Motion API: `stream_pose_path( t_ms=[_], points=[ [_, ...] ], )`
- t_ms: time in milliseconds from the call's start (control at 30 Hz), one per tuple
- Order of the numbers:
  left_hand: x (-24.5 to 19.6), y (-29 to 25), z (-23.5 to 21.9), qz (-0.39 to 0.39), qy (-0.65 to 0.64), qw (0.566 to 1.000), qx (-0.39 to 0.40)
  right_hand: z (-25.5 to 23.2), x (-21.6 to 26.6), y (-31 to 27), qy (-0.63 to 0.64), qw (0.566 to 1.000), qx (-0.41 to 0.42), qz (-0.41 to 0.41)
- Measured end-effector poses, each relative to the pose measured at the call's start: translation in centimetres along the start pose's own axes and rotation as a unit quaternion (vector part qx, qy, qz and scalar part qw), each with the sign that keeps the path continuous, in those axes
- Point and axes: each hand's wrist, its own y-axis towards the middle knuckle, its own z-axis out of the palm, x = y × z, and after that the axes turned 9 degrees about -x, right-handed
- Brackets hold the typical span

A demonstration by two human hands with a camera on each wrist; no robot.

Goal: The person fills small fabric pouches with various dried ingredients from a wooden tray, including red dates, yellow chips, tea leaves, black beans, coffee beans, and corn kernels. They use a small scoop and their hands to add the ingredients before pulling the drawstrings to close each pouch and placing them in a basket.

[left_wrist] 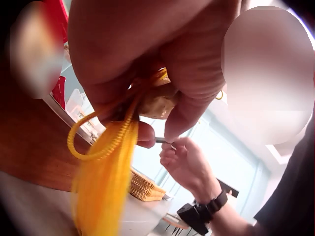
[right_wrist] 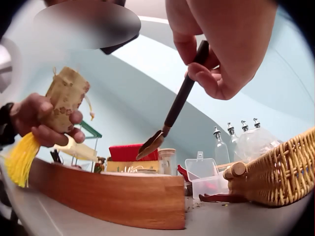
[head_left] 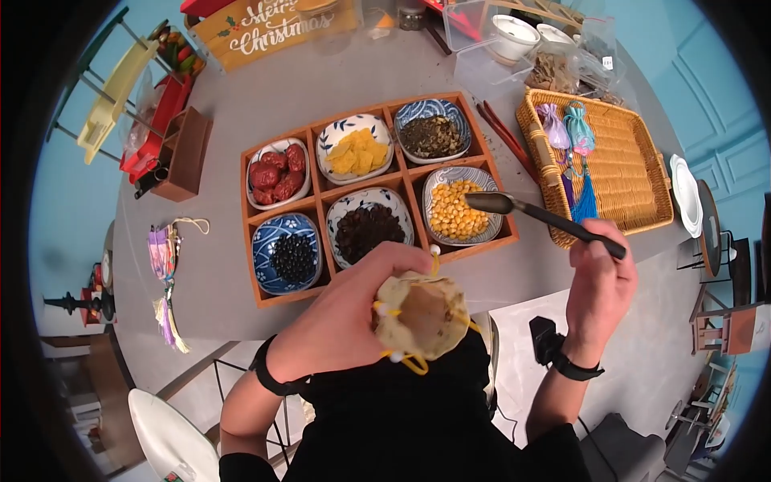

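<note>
My left hand point(head_left: 345, 317) grips a small beige drawstring pouch point(head_left: 422, 315) with its mouth open upward, near the table's front edge; its yellow tassel point(left_wrist: 101, 187) hangs below the hand. In the right wrist view the pouch point(right_wrist: 66, 98) sits upright in the left hand's fingers point(right_wrist: 49, 132). My right hand point(head_left: 598, 277) pinches the handle of a dark spoon point(head_left: 534, 213); the spoon's bowl hovers over the corn bowl point(head_left: 459, 207) in the wooden tray point(head_left: 265, 297). The spoon point(right_wrist: 170, 115) points down toward the tray edge.
The wooden tray holds several bowls: red dates point(head_left: 277, 173), yellow chips point(head_left: 356, 150), dark leaves point(head_left: 432, 132), raisins point(head_left: 368, 229), black beans point(head_left: 289, 253). A wicker basket point(head_left: 626, 173) with finished sachets stands at right. Another sachet point(head_left: 165, 269) lies left. A Christmas sign point(head_left: 273, 24) and containers point(head_left: 514, 36) stand behind.
</note>
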Motion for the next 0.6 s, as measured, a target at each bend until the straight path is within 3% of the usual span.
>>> stream_pose_path(
  t_ms=[67, 133, 233, 300, 367, 600],
  points=[
    [0.2, 0.8, 0.8, 0.029, 0.014, 0.999, 0.000, 0.7, 0.6, 1.1, -0.063, 0.995, 0.075, -0.031],
    [-0.9, 1.5, 1.8, -0.008, 0.160, 0.987, 0.018, 0.8, 0.3, 2.1, -0.049, 0.992, 0.113, -0.037],
    [-1.8, 2.4, 2.6, -0.041, 0.211, 0.976, 0.037, 0.9, 0.6, 3.2, -0.048, 0.982, 0.179, 0.044],
    [-1.9, 2.7, 3.0, -0.051, 0.232, 0.970, 0.044, 1.1, 0.3, 3.7, -0.047, 0.980, 0.187, 0.039],
    [-1.9, 2.7, 3.2, 0.009, 0.225, 0.973, 0.055, 1.1, 0.1, 4.0, -0.047, 0.979, 0.194, 0.035],
    [-2.1, 3.2, 3.1, -0.034, 0.210, 0.975, 0.070, 1.3, -0.5, 4.8, -0.032, 0.977, 0.212, 0.015]
  ],
)
